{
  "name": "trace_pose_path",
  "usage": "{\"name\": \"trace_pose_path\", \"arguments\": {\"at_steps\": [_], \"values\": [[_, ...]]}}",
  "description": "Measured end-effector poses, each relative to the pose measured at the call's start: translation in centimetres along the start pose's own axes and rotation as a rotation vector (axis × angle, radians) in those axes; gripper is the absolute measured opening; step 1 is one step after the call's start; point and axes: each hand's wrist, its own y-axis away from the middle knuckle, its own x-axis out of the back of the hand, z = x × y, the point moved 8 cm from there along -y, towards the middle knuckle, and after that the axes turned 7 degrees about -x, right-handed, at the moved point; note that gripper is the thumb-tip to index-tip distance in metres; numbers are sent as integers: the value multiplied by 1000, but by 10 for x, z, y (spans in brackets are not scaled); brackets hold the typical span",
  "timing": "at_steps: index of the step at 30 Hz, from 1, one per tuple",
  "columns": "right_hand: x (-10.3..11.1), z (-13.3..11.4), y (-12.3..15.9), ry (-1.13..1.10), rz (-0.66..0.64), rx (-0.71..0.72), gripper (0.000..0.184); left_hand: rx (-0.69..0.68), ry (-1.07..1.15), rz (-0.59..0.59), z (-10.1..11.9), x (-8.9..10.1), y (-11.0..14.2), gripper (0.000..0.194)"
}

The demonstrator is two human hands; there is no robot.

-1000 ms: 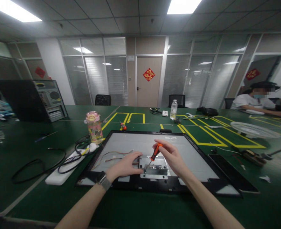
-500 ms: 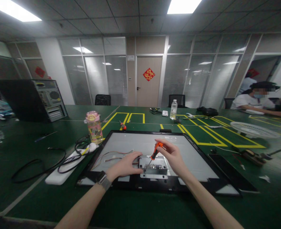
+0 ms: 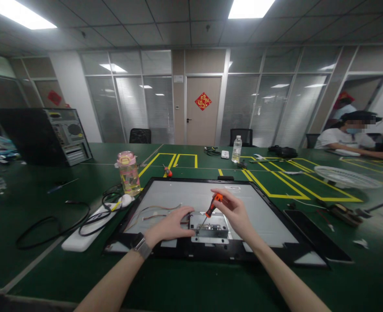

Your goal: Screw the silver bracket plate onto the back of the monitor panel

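Observation:
A flat display panel (image 3: 259,208) with a grey back and black frame lies face down before me. On its near middle sits a metal bracket (image 3: 212,234). My right hand (image 3: 232,210) grips an orange and black screwdriver (image 3: 213,205) by the handle, its shaft slanting down to the left into the bracket. Fingers apart, my left hand (image 3: 173,223) rests at the bracket's left edge, thumb close to the screwdriver's tip. The tip itself is too small to make out. Thin wires (image 3: 152,211) run over the panel beyond my left hand.
To the left are a white power strip (image 3: 84,236), black cable (image 3: 48,245) and a pink-lidded bottle (image 3: 128,173). A computer case (image 3: 29,134) stands far left. A black flat slab (image 3: 316,234) lies right of the panel. A co-worker (image 3: 347,136) sits at far right.

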Motion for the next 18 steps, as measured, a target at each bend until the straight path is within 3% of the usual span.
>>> {"name": "trace_pose_path", "arguments": {"at_steps": [4,10,15,18], "values": [[-9,3,1,-119,-108,-62,36,5,-10,-4,1,1,1,72],[2,2,1,-17,81,-30,31,-5,-11,2,3,2,1,71],[-3,2,1,-56,-31,-38,33,-10,-10,8,5,3,0,71],[-2,3,0,-62,-16,-46,32,4,-9,12,3,3,1,72]]}}
